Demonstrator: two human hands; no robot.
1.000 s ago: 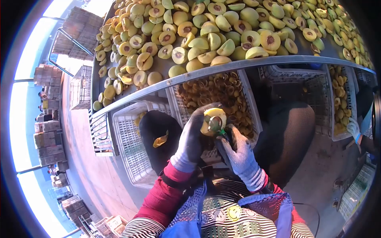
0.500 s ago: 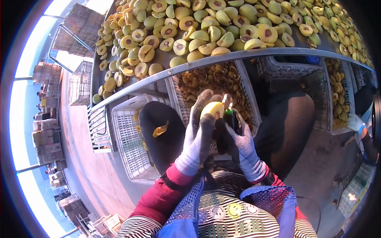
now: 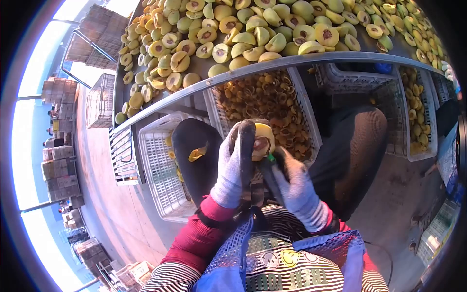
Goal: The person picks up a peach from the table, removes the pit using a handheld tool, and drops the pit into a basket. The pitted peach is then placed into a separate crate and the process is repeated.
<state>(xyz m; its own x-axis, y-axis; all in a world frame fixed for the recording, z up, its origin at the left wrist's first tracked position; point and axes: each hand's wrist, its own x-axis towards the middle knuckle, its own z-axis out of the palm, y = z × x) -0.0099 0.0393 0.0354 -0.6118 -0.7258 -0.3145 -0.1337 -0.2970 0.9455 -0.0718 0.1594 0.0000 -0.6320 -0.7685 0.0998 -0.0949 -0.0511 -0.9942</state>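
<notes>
My gloved left hand [image 3: 234, 158] is wrapped round a yellow peach half [image 3: 264, 132], its cut face with the brown pit hollow turned towards my right side. My gloved right hand [image 3: 293, 177] grips a small coring tool [image 3: 271, 157] with a green collar, held right at the lower edge of the peach half. The tool's metal head is hidden at the fruit. Both hands are over my lap, just in front of a white crate [image 3: 302, 104] full of peach scraps and peelings [image 3: 272, 100].
A metal table [image 3: 292, 61] heaped with peach halves [image 3: 243, 22] runs across the front. White crates stand at left [image 3: 163, 194] and right [image 3: 422, 155]. A scrap of peel [image 3: 197, 154] lies on my left knee. Another person's gloved hand [image 3: 447, 70] is at the far right. Stacked crates [image 3: 61, 170] line the left.
The peach half has turned in my left hand, and my right hand has tipped the tool in against its lower edge. The other person's hand has moved up to the table.
</notes>
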